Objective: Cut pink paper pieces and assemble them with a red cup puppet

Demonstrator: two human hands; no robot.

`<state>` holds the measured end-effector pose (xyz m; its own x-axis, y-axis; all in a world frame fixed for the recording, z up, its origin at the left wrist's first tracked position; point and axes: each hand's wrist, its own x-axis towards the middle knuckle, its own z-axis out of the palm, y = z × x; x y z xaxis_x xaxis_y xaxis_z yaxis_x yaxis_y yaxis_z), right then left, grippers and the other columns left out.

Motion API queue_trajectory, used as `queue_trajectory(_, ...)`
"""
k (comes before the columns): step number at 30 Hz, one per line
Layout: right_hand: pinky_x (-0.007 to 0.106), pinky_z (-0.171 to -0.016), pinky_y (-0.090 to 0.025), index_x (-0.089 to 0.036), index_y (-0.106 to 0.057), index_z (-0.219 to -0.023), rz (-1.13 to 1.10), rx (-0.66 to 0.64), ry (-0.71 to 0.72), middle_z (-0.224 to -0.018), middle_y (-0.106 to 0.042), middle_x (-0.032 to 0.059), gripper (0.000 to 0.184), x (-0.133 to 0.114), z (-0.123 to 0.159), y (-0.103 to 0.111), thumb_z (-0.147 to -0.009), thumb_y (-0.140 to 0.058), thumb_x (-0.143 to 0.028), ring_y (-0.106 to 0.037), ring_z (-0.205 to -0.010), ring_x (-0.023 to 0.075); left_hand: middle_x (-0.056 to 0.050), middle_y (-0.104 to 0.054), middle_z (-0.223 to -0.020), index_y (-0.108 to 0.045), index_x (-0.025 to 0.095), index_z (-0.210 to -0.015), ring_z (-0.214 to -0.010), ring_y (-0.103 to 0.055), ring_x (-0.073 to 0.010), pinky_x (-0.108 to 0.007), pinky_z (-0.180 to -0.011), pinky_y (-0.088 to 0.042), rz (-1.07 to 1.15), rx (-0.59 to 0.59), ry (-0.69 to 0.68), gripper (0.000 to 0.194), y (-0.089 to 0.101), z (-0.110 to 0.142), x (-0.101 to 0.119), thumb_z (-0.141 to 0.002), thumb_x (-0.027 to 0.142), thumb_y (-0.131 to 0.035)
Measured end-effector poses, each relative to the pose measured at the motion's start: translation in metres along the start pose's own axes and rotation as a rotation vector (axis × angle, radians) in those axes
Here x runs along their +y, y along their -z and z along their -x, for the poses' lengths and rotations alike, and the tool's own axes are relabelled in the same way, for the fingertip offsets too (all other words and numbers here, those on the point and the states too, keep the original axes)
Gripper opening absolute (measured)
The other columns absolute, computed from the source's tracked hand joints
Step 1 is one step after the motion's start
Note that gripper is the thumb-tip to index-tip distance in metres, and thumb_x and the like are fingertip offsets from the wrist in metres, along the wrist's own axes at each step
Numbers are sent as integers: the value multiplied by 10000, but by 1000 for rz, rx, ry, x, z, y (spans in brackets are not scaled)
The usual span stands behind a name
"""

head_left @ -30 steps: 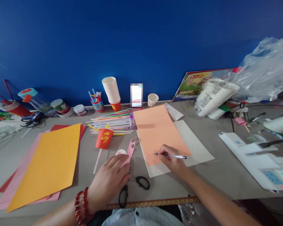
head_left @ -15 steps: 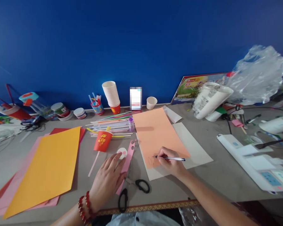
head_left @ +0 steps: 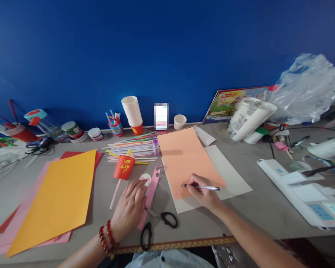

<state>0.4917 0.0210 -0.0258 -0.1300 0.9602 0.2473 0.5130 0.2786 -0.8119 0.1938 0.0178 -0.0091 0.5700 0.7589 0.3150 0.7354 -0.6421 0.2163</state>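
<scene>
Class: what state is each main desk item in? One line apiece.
Pen: held in the right hand
Peach sheet: flat, partly drawn on
Scissors: lying down, handles spread
Pink strip: round cutouts at far end
Paper-cup stack: nested, standing
Small white cup: upright, uncovered
Power strip: plugs inserted

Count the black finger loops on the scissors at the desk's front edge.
2: the left loop nearer the left hand, the right loop farther right. Neither is hidden.

Matt orange paper (head_left: 181,156), glossy plastic pen (head_left: 206,187), crinkled clear plastic bag (head_left: 307,89)
</scene>
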Motion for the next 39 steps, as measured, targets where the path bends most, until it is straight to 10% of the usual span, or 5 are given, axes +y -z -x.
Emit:
queue_trajectory(21,230,-492,-321,-216,-436,-640,-23,-5,-16,-563,-454,-42,204,-4,-1,0,-824,-522,-242,-411,-516,119,-98,-600,-1301,-598,195,-1161,-1219,-526,-257,-440,-1052,-449,122,-136,-157,259,24,-7,28,-926,203,-489)
queue_trajectory(39,225,-498,-345,-216,-472,-668,26,-8,-26,-568,-478,-41,164,-1,0,1,-828,-501,-201,-439,-507,113,-92,-510,-1433,-509,194,-1324,-1320,-447,-281,-457,-1096,-368,91,-284,-290,415,-15,-34,41,-932,326,-543)
